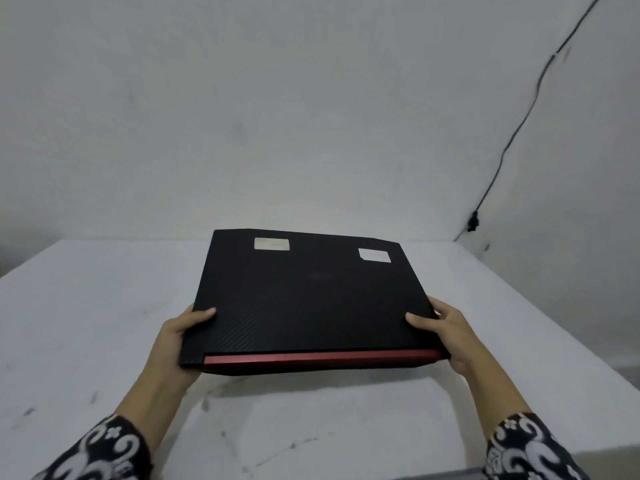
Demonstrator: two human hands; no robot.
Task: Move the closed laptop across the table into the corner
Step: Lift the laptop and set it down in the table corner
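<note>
White and marbled with faint grey veins and scuffs, the tabletop (104, 341) fills the lower part of the view and runs back to a plain pale wall (277, 116). Nearest the camera, two patterned sleeves, black with white swirls, enter at the bottom corners: the left sleeve (100, 452) and the right sleeve (530, 448). From them bare forearms reach forward over the near part of the tabletop. The left hand (180, 336) is clamped on the near left corner of the closed laptop (304, 299), its thumb lying on the lid and its fingers hidden beneath. The right hand (450, 332) grips the near right corner in the same way, thumb on top and fingers wrapped under the edge. The laptop is black with a fine textured lid and a red strip (322, 358) along its near edge. It is held above the middle of the tabletop, tilted slightly, and a soft shadow lies on the surface below its near edge. Toward its far edge the lid carries two pale stickers, the left sticker (272, 244) and the right sticker (374, 255). Beyond the laptop, the far right corner of the tabletop meets the walls, where a thin black cable (519, 123) runs down the wall to a small dark fitting (472, 221) just above that corner.
</note>
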